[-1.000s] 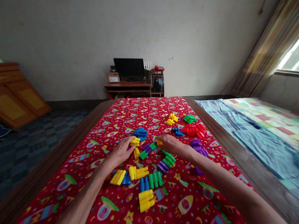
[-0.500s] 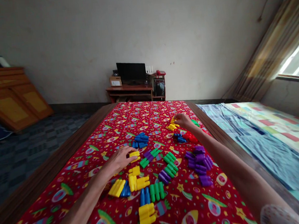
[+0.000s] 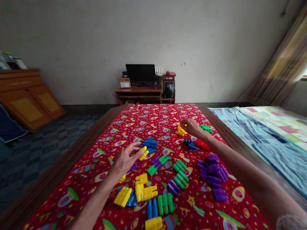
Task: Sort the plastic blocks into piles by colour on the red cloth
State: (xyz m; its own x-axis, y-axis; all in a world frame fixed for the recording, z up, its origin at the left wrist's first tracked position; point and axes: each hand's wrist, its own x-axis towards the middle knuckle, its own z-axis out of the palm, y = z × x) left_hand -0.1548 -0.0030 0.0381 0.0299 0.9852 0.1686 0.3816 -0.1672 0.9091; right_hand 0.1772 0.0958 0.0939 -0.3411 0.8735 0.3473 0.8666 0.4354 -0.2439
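Note:
My left hand (image 3: 127,159) pinches a yellow building block (image 3: 144,153) between thumb and fingers, just above the red cloth and in front of a pile of blue blocks (image 3: 149,143). Farther off to the right, my right hand (image 3: 193,126) has its fingertips closed at a small heap of yellow blocks (image 3: 181,130); its fingers partly cover the piece there. Beneath the right wrist lie red blocks (image 3: 202,145) and small blue blocks (image 3: 191,144). A purple block (image 3: 132,167) shows partly behind my left hand.
A red patterned cloth (image 3: 153,116) covers the table. Nearer me lie joined green blocks (image 3: 181,175), yellow blocks (image 3: 146,191) and blue blocks (image 3: 152,209). Purple blocks (image 3: 213,172) are heaped at right, green blocks (image 3: 205,128) beyond the right wrist. A bed (image 3: 264,138) adjoins the right side.
The view has turned slightly left. My left hand has moved forward with the yellow block, closer to the blue pile, uncovering a purple block. My right hand remains at the yellow heap.

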